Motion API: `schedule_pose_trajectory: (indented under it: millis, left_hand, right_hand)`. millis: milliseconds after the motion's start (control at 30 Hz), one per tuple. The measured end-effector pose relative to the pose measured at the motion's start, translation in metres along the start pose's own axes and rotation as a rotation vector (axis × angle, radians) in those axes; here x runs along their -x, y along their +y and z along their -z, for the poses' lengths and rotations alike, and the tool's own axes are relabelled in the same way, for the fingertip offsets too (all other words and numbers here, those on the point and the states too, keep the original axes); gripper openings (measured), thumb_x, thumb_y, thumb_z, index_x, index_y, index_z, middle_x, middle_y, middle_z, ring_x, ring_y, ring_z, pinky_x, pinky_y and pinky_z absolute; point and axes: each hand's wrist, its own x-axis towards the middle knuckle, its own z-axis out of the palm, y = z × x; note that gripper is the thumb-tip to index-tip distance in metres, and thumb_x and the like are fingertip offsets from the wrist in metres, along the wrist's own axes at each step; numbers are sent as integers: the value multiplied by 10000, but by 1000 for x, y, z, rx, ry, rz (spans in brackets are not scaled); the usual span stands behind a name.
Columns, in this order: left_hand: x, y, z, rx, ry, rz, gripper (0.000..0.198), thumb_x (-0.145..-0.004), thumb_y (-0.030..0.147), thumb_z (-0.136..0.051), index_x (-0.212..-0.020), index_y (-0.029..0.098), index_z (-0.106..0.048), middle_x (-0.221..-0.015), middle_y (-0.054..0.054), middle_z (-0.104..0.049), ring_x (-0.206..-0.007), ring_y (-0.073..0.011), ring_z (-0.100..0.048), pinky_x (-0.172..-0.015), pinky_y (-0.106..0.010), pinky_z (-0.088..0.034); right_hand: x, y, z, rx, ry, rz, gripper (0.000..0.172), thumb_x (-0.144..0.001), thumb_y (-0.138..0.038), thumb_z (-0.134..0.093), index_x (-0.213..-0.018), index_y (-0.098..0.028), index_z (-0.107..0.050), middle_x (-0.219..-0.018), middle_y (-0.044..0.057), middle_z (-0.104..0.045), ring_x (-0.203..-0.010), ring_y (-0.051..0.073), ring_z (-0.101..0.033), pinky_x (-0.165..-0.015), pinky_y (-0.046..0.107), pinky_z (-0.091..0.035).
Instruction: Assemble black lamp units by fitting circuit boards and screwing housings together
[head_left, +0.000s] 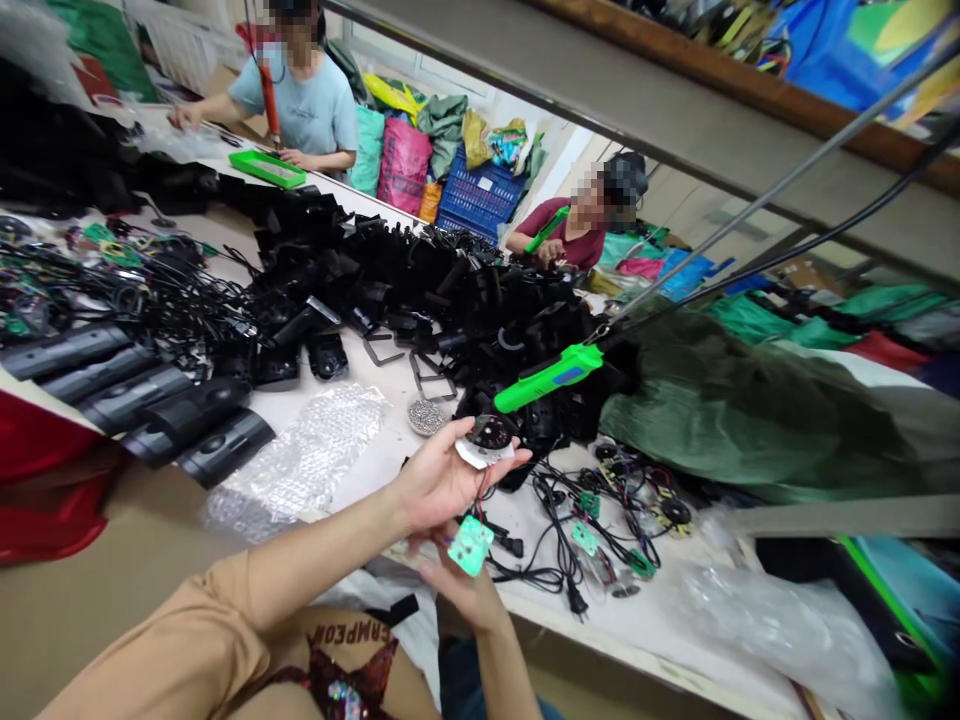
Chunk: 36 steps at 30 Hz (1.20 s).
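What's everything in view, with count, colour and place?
Disc: one, black and white, centre
Board: one, green, below disc
Loose boards: several, green, right
Cords: several, black, right
Tools: three, two green, one orange, centre and back
Screws: many, silver, left of disc
Parts: many, black, mid-table
Wires: many, mixed, left
Housings: five, dark grey, front left
Bubble wrap: one, clear, front left
Tray: one, green, back left
Crate: one, blue, back
Sacks: several, mixed, back
Cloth: one, dark green, right
Plastic film: some, clear, right
Table: one, white, centre
Beam: one, grey, overhead
Co-workers: two, blue and maroon tops, back
Left hand: one, bare, holding disc
Right hand: one, bare, by board
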Motion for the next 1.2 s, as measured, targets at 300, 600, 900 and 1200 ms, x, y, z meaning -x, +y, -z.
schedule_pose_trajectory:
  millis: [300,600,900,1200]
  left_hand:
    - [-2,11,24,-118,48,-15,325,-893,287,-373,-942,64,-606,-861,-141,-664,-816,-226,-651,-568,-219,-490]
    - [9,2,57,24,-7,251,356,-834,352,-445,-957,48,-583,-771,-126,-617,-595,-139,-552,-543,-218,-429]
    - [17,-6,81,31,2,430,366,-844,404,-429,-845,60,-554,-653,-48,-517,-441,-63,-419,-427,-156,-330]
    - [34,-10,104,105,122,453,400,-860,422,-422,-809,47,-552,-636,-51,-534,-403,-50,-422,-404,-137,-332]
  right_hand:
    - [-11,-19,45,362,647,308,120,-764,-300,-617,-790,-187,-649,-702,7,-593,-653,133,-538,-627,259,-437]
    - [-33,-15,54,406,660,304,288,-810,-354,-497,-945,-158,-659,-702,48,-636,-602,171,-557,-504,269,-413]
    - [-17,-25,49,535,275,354,194,-821,-322,-525,-835,-217,-688,-716,47,-652,-636,181,-575,-577,307,-447]
    - [-11,-16,50,351,-104,180,200,-797,-266,-529,-716,-229,-708,-806,61,-670,-614,157,-569,-545,289,-456]
